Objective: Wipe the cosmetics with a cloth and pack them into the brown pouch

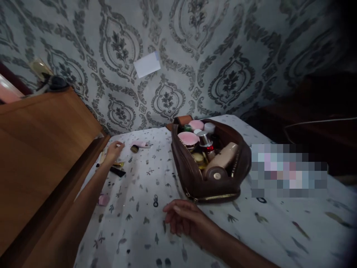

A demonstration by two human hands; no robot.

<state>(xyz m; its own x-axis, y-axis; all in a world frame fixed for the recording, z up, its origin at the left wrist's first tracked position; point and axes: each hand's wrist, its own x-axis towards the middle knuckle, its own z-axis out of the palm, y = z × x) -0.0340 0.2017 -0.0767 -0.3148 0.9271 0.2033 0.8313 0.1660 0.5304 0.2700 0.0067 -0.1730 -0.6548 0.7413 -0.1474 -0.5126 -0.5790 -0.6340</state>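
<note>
My left hand (113,152) reaches over the far left of the patterned sheet, its fingers stretched out and nothing visible in them. Close to it lie a pale pink tube (142,144) with a dark brown end, a black slim item (118,172) and a small gold-coloured item (119,164). In front of an unzipped brown bag (214,195), my right hand (182,216) hovers or rests palm inward, fingers loosely bent and apart, holding nothing. The bag holds pink-lidded jars (188,138), a silver-capped bottle (205,139) and a beige tube (223,158).
A wooden cabinet (47,141) borders the sheet on the left. Beside my left forearm lies a small pink item (103,200). Right of the bag is a blurred-out patch (289,171). A patterned wall (167,100) with a white card (147,65) stands behind.
</note>
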